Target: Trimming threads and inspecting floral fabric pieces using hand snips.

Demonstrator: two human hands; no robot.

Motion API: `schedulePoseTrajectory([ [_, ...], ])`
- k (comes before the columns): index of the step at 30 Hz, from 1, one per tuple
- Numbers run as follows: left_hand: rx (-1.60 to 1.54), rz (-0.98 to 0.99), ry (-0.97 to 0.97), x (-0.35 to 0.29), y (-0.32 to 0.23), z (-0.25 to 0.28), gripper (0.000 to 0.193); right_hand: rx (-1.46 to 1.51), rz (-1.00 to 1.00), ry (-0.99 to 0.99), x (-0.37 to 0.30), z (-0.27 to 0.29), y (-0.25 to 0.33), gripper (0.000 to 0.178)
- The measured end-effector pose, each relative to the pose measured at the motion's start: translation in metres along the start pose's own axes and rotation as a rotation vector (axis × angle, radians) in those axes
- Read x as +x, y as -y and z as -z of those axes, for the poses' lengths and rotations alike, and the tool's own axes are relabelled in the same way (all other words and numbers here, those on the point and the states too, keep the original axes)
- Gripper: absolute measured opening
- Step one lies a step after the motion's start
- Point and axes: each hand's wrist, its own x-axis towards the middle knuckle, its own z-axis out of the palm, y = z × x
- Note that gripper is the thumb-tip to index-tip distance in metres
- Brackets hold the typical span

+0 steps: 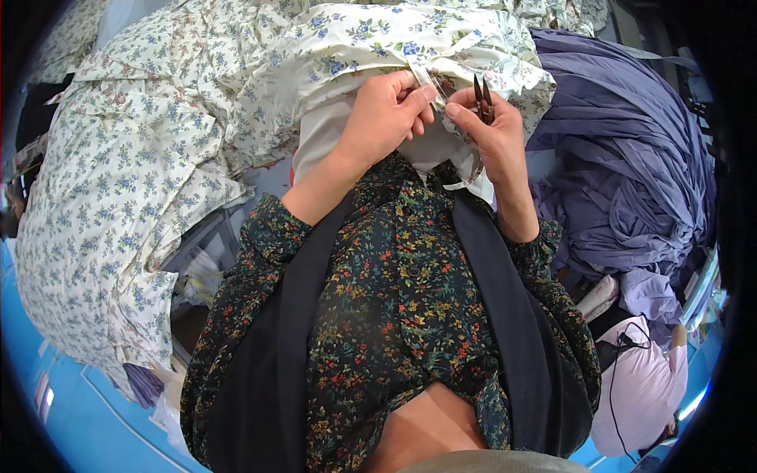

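Note:
My left hand (390,114) is closed, thumb against fingers, on a narrow strip of white floral fabric (421,75). Close beside it, my right hand (497,130) has a pair of dark thread snips (482,94) tucked in its curled fingers, the blades pointing away from me. Its thumb and forefinger pinch together near the same strip, and what lies between them is too small to make out. A thin pale strip (465,185) hangs below the right hand. Beyond both hands spreads white cloth with blue flowers (371,31).
More floral cloth (102,197) drapes in a large heap on the left. A big pile of purple-grey fabric (631,173) stands at the right. Lower right, a person in a pale pink top (643,394) is partly visible, with a black cable beside them. Blue floor (102,418) shows lower left.

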Motion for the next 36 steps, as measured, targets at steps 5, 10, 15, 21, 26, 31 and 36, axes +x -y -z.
schedulePoseTrajectory([
  [5,0.130,0.009,-0.007,-0.005,0.001,-0.002,0.021,-0.090,0.107,-0.007,0.007,-0.007,0.003,0.014],
  [10,0.287,-0.108,0.037,-0.006,0.003,-0.001,0.020,-0.018,0.114,0.145,0.021,0.001,-0.006,0.010],
  [15,0.051,0.019,0.082,-0.009,0.003,0.001,0.021,0.244,-0.080,0.181,0.015,0.013,-0.008,0.016],
  [21,-0.259,0.162,0.140,-0.007,0.004,0.000,0.022,-0.261,0.307,0.024,-0.008,0.004,-0.014,0.022],
  [26,-0.325,0.174,0.163,-0.009,0.000,-0.001,0.021,-0.474,0.488,-0.044,-0.008,0.000,-0.012,0.018],
  [31,-0.331,0.189,0.160,-0.009,-0.003,-0.003,0.021,-0.535,0.528,-0.062,-0.007,0.005,-0.019,0.016],
  [36,-0.300,0.146,0.095,-0.004,-0.001,-0.002,0.021,0.007,0.195,-0.008,-0.009,0.003,-0.002,0.009],
])
